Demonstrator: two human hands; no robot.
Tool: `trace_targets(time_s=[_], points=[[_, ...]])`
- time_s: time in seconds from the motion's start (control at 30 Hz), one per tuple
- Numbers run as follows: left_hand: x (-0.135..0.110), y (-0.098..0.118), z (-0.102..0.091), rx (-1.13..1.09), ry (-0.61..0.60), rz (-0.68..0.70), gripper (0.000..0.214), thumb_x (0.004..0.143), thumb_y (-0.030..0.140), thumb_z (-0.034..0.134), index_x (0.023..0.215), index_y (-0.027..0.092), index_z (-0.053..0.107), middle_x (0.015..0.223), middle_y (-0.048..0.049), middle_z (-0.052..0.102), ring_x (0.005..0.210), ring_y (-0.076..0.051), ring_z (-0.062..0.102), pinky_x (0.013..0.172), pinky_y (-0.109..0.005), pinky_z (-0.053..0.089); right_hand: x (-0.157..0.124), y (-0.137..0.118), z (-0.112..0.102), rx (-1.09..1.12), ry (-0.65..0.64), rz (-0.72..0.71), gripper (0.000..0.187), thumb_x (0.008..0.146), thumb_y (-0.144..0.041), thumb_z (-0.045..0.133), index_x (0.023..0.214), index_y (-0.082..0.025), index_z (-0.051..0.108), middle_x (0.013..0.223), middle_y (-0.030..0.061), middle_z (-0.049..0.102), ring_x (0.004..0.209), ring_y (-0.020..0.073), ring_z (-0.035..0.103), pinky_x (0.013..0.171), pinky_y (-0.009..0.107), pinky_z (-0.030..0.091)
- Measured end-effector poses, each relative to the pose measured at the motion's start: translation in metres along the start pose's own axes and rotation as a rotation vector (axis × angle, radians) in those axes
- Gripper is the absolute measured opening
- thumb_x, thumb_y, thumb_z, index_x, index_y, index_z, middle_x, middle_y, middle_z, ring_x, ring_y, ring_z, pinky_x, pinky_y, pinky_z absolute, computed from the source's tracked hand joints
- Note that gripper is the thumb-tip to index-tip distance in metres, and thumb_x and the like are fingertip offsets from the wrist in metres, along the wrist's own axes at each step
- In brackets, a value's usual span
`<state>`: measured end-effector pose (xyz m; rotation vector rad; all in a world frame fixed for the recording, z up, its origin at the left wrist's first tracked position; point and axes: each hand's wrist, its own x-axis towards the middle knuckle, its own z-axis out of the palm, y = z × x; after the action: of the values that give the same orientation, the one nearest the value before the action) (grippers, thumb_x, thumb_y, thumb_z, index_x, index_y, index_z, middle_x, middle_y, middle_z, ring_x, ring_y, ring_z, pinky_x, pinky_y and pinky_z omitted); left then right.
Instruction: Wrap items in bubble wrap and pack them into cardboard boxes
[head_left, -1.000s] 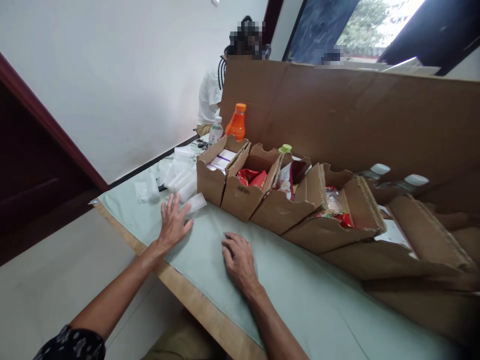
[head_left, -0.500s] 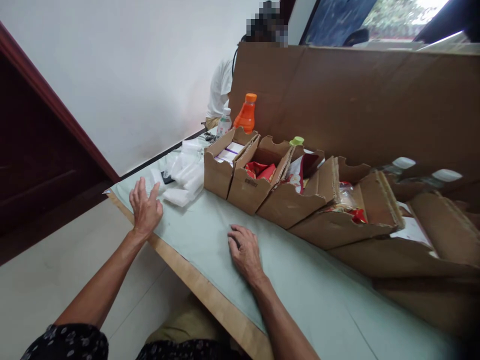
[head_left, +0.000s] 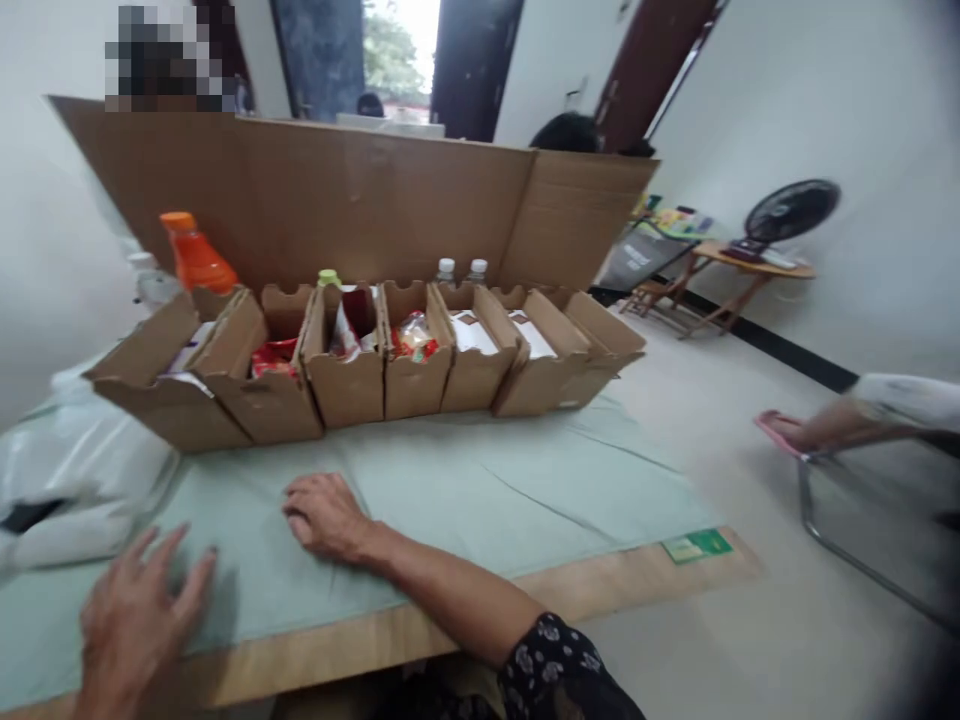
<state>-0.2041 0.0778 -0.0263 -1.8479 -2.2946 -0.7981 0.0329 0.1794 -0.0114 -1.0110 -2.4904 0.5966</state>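
My left hand (head_left: 139,625) hovers at the near left over the pale green cloth (head_left: 465,480), fingers spread and holding nothing; it is blurred by motion. My right hand (head_left: 324,516) rests knuckles-up on the cloth near the middle, fingers curled under with nothing visible in them. Behind it runs a row of several open cardboard boxes (head_left: 345,385) with red snack packets (head_left: 274,357) and white packs inside. Clear plastic bags (head_left: 75,480) lie at the far left, beyond my left hand.
A tall cardboard sheet (head_left: 360,210) stands behind the boxes, with an orange bottle (head_left: 193,255) and small white-capped bottles (head_left: 459,269) against it. The wooden table edge (head_left: 465,620) runs along the front. On the right are a metal chair frame (head_left: 862,540), another person's foot (head_left: 787,432), a fan (head_left: 787,210).
The camera has swung right, so the box row now faces me and the room's right side shows. My left hand has drawn back from the plastic bags toward me. My right hand stays put.
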Motion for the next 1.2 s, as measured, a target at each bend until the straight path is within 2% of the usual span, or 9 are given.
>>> trace_targets(time_s=[0.17, 0.27, 0.4, 0.5, 0.63, 0.77, 0.93, 1.07, 1.2], points=[[0.013, 0.101, 0.043, -0.268, -0.078, 0.253, 0.052, 0.096, 0.056, 0.041, 0.127, 0.022, 0.064, 0.137, -0.0162, 0.064, 0.131, -0.035, 0.059, 0.113, -0.056, 0.047, -0.058, 0.010, -0.046, -0.069, -0.129, -0.158, 0.022, 0.093, -0.031, 0.069, 0.114, -0.025, 0.073, 0.130, 0.0043, 0.074, 0.118, 0.0222, 0.068, 0.099, 0.037, 0.049], [0.013, 0.135, 0.073, -0.227, -0.153, 0.353, 0.050, 0.097, 0.053, 0.039, 0.124, 0.022, 0.068, 0.134, -0.0152, 0.068, 0.130, -0.034, 0.061, 0.110, -0.055, 0.048, -0.120, 0.044, -0.108, -0.016, 0.042, -0.106, 0.016, 0.094, -0.028, 0.069, 0.109, -0.027, 0.073, 0.126, 0.0017, 0.076, 0.121, 0.0189, 0.068, 0.105, 0.035, 0.047], [-0.003, 0.145, 0.098, -0.073, -0.178, 0.438, 0.052, 0.100, 0.049, 0.037, 0.128, 0.018, 0.069, 0.141, -0.0194, 0.064, 0.135, -0.037, 0.056, 0.113, -0.059, 0.044, -0.197, 0.111, -0.225, -0.184, 0.468, 0.138, 0.022, 0.095, -0.020, 0.061, 0.112, -0.025, 0.074, 0.122, 0.0070, 0.077, 0.119, 0.0239, 0.068, 0.104, 0.043, 0.049], [-0.009, 0.142, 0.102, -0.028, -0.183, 0.454, 0.055, 0.101, 0.048, 0.035, 0.131, 0.016, 0.068, 0.143, -0.0212, 0.062, 0.137, -0.037, 0.055, 0.113, -0.059, 0.044, -0.221, 0.159, -0.308, -0.498, 0.655, 0.345, 0.033, 0.092, -0.017, 0.059, 0.122, -0.022, 0.071, 0.131, 0.0119, 0.073, 0.128, 0.0301, 0.062, 0.107, 0.050, 0.044], [-0.006, 0.138, 0.101, 0.002, -0.187, 0.447, 0.055, 0.101, 0.049, 0.034, 0.131, 0.018, 0.067, 0.144, -0.0187, 0.062, 0.137, -0.035, 0.056, 0.113, -0.056, 0.045, -0.211, 0.205, -0.370, -0.774, 0.389, 0.656, 0.044, 0.088, -0.015, 0.064, 0.131, -0.016, 0.069, 0.138, 0.0167, 0.068, 0.133, 0.0340, 0.053, 0.103, 0.049, 0.038], [-0.006, 0.138, 0.099, 0.006, -0.188, 0.442, 0.051, 0.101, 0.049, 0.036, 0.131, 0.020, 0.067, 0.144, -0.0167, 0.062, 0.137, -0.034, 0.056, 0.112, -0.053, 0.046, -0.208, 0.205, -0.383, -0.835, 0.099, 0.741, 0.025, 0.094, -0.012, 0.058, 0.105, -0.013, 0.081, 0.103, 0.0170, 0.078, 0.105, 0.0272, 0.064, 0.096, 0.044, 0.036], [-0.009, 0.141, 0.098, -0.019, -0.175, 0.434, 0.052, 0.102, 0.049, 0.034, 0.131, 0.019, 0.067, 0.143, -0.0164, 0.063, 0.134, -0.034, 0.057, 0.112, -0.053, 0.046, -0.237, 0.155, -0.379, -0.814, -0.099, 0.719, 0.022, 0.094, -0.016, 0.060, 0.091, -0.012, 0.082, 0.084, 0.0147, 0.078, 0.080, 0.0231, 0.066, 0.077, 0.037, 0.038], [-0.009, 0.142, 0.098, -0.024, -0.169, 0.430, 0.051, 0.102, 0.049, 0.035, 0.129, 0.019, 0.067, 0.142, -0.0162, 0.063, 0.134, -0.035, 0.057, 0.112, -0.054, 0.046, -0.236, 0.114, -0.370, -0.716, -0.252, 0.670, 0.018, 0.091, -0.025, 0.066, 0.080, -0.018, 0.079, 0.084, 0.0093, 0.078, 0.073, 0.0209, 0.067, 0.061, 0.031, 0.034], [-0.009, 0.144, 0.096, -0.048, -0.126, 0.419, 0.051, 0.102, 0.049, 0.037, 0.129, 0.016, 0.066, 0.141, -0.0180, 0.061, 0.137, -0.037, 0.054, 0.113, -0.057, 0.045, -0.198, 0.078, -0.350, -0.656, -0.247, 0.631, 0.020, 0.094, -0.023, 0.061, 0.086, -0.015, 0.078, 0.092, 0.0131, 0.078, 0.083, 0.0243, 0.071, 0.064, 0.031, 0.039]])
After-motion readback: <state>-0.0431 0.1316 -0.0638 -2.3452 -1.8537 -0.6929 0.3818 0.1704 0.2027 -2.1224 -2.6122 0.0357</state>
